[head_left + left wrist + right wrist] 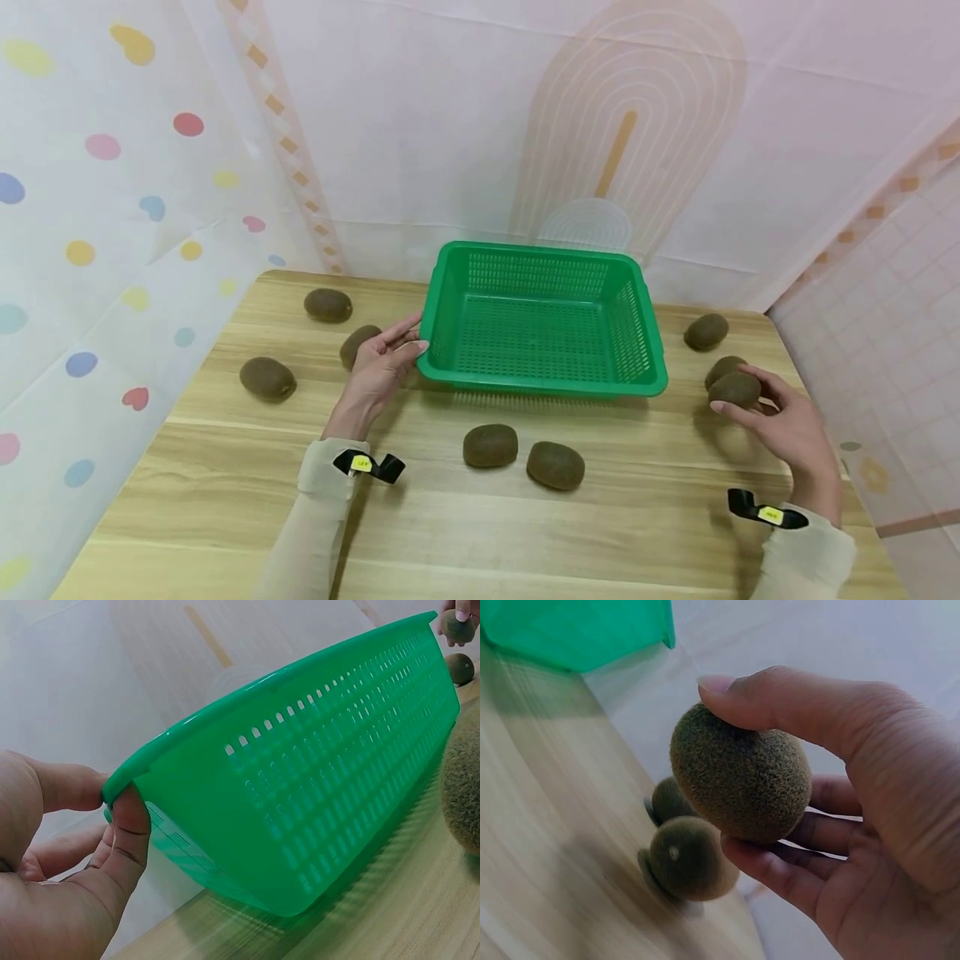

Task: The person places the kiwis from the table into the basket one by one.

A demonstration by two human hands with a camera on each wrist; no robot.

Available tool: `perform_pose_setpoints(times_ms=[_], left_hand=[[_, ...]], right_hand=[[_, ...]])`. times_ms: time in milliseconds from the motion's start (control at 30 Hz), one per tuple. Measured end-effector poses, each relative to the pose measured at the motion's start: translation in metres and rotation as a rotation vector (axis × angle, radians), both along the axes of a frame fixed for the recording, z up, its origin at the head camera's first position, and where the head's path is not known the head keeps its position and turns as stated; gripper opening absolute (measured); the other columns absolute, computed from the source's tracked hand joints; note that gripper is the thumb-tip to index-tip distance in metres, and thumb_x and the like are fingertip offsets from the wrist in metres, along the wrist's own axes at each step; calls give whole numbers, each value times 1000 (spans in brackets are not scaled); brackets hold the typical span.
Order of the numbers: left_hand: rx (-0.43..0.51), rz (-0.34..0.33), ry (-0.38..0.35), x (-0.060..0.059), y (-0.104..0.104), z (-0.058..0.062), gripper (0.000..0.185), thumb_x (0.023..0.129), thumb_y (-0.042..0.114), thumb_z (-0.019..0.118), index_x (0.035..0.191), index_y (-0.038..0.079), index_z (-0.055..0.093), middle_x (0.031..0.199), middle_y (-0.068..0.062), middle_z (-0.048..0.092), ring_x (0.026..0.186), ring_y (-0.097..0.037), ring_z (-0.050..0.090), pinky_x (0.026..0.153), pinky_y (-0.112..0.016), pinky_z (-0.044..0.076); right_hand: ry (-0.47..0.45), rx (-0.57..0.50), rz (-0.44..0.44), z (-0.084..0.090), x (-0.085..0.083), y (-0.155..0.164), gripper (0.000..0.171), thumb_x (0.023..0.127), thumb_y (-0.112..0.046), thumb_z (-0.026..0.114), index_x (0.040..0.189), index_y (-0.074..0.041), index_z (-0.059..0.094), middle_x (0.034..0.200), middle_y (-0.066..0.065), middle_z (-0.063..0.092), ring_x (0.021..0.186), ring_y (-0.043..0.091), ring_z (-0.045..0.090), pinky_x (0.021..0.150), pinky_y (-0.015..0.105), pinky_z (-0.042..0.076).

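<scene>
1. At the far left of the wooden table [225, 508], three kiwis lay loose: one near the left edge [267, 378], one further back [327, 305], and one [357, 343] partly hidden behind the left hand.
2. The left hand [380, 367] gripped the near left corner of the green basket [542, 317]; in the left wrist view, the thumb and a fingertip [131, 817] pinched the rim there, with the other fingers loosely curled behind.
3. The basket stood in the middle of the table, toward the back, with nothing in it.
4. In front of the basket, two kiwis [490, 445] [555, 465] lay just beside each other.
5. To the right of the basket, one kiwi [706, 332] sat toward the back, and another [722, 369] lay just behind the held one.
6. The right hand [787, 433] held a kiwi [735, 389] off the table, thumb pressed on top and fingers curled beneath it, near the right edge.
</scene>
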State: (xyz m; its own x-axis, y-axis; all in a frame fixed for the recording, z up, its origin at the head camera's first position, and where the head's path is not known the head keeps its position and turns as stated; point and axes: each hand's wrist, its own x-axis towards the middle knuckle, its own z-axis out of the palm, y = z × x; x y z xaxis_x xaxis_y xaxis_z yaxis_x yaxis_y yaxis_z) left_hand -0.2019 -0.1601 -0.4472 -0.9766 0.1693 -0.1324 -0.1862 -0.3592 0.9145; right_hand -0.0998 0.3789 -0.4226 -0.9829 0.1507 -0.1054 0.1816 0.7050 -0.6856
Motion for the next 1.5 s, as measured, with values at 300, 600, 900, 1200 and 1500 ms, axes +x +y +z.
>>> perform_pose_setpoints(times_ms=[300, 600, 900, 1200, 1500], left_hand=[[-20, 4, -3, 0, 0, 0, 60, 98, -5, 63, 154, 4, 45, 107, 1, 63, 93, -4, 67, 80, -17, 58], [-20, -2, -6, 0, -2, 0, 60, 98, -6, 62, 155, 4, 45, 107, 2, 63, 96, -5, 66, 82, -17, 58], [-18, -3, -9, 1, -2, 0, 62, 98, -4, 64, 156, 4, 43, 108, 2, 64, 97, -5, 67, 83, -16, 58], [-10, 1, -18, 1, -2, 1, 61, 98, -6, 63, 155, 4, 43, 106, 3, 66, 93, -3, 67, 80, -16, 57], [-3, 3, -10, 2, 0, 1, 61, 98, -7, 60, 156, 3, 43, 106, 3, 65, 93, -3, 67, 80, -16, 57]], right_hand=[[102, -6, -65, 2, -7, -14, 83, 88, -46, 80, 156, -15, 45, 154, 21, 47, 105, -16, 41, 81, -1, 39], [201, -115, -156, -2, -16, -29, 76, 86, -35, 84, 153, -23, 50, 149, 6, 52, 111, -11, 47, 85, -1, 41], [192, -177, -212, 0, -19, -39, 80, 88, -35, 83, 157, -23, 45, 151, 10, 53, 112, -9, 50, 85, 0, 41], [253, -217, -206, 9, -24, -60, 75, 88, -31, 83, 154, -25, 49, 150, 10, 55, 120, -7, 52, 91, 2, 43], [296, -185, -136, 11, -29, -75, 70, 89, -31, 82, 152, -28, 51, 146, 11, 59, 116, -8, 54, 93, 9, 47]])
